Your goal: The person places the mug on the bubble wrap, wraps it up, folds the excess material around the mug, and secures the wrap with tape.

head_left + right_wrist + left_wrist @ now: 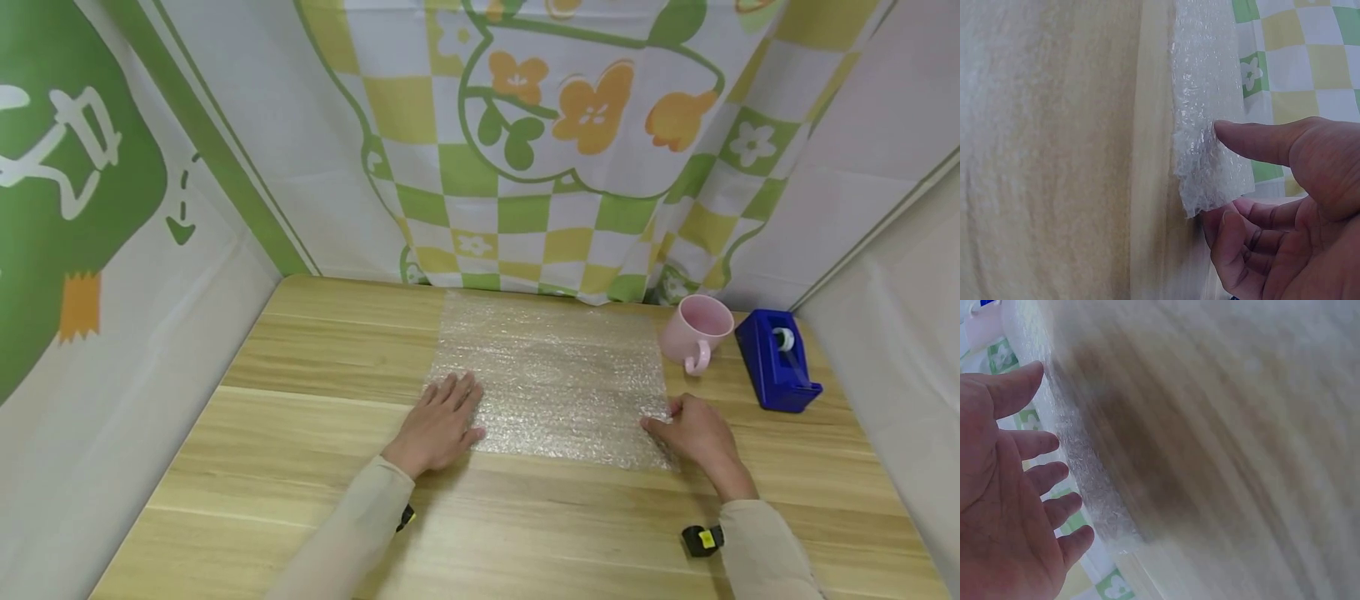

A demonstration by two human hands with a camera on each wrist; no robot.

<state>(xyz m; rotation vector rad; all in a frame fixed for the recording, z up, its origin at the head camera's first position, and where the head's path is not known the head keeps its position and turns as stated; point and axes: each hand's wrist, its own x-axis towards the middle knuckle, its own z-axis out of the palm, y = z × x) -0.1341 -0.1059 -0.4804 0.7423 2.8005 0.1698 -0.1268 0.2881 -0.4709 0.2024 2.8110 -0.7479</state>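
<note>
A clear sheet of bubble wrap [555, 375] lies spread over the wooden table. My left hand [442, 421] rests at its left edge, fingers spread and straight; the left wrist view shows that palm and the fingertips [1079, 500] along the sheet. At the sheet's right edge, near the front corner, my right hand [697, 429] pinches the wrap. In the right wrist view its thumb [1254, 140] lies on top of the bubble wrap [1207, 125], with the other fingers curled at and under the edge.
Behind the right hand stands a pink mug [693, 329], handle toward me. A blue tape dispenser [780, 358] sits to its right. The wooden table [300, 450] meets a checkered floral curtain [525, 208] at the back, with white fabric on both sides.
</note>
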